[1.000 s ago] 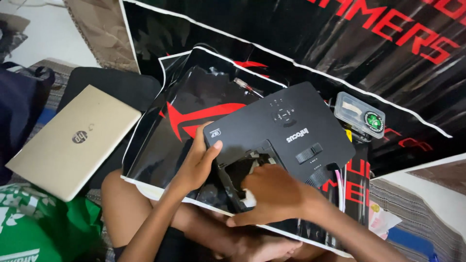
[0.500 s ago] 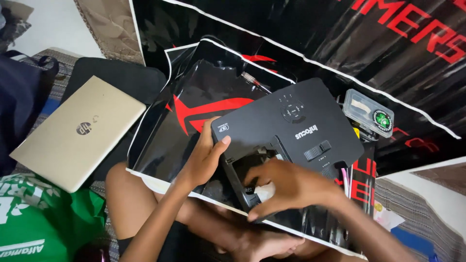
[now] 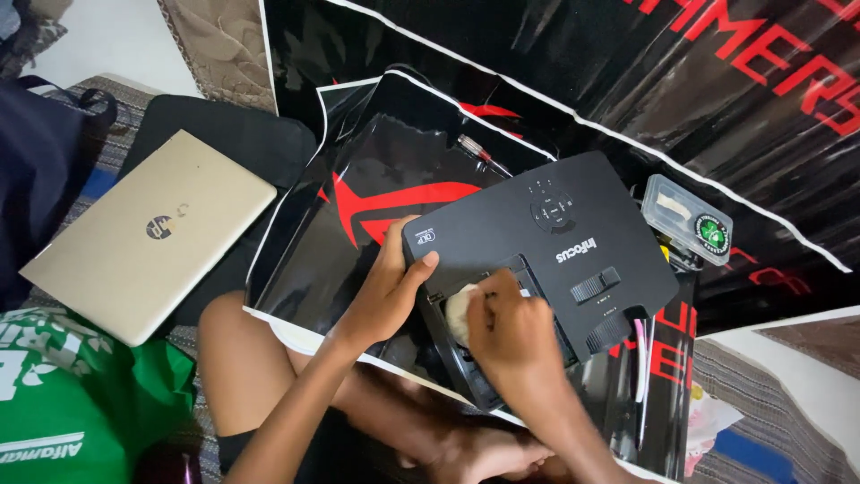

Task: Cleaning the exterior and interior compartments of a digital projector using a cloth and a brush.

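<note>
A black projector (image 3: 555,242) lies on a glossy black and red banner (image 3: 385,179) in front of my legs. My left hand (image 3: 390,287) grips the projector's near left corner, thumb on its top face. My right hand (image 3: 506,327) is closed on a small pale wad of cloth or tissue (image 3: 459,309) and presses it into the open recess at the projector's front. A screwdriver with a red and clear handle (image 3: 479,152) lies on the banner behind the projector.
A closed gold laptop (image 3: 148,233) rests on a black sleeve at left. A green bag (image 3: 72,403) sits at lower left. A small clear plastic box with a green round sticker (image 3: 690,220) lies right of the projector.
My right hand has pulled in from the projector's front edge to its open recess and now shows the pale wad. The view has shifted slightly.
</note>
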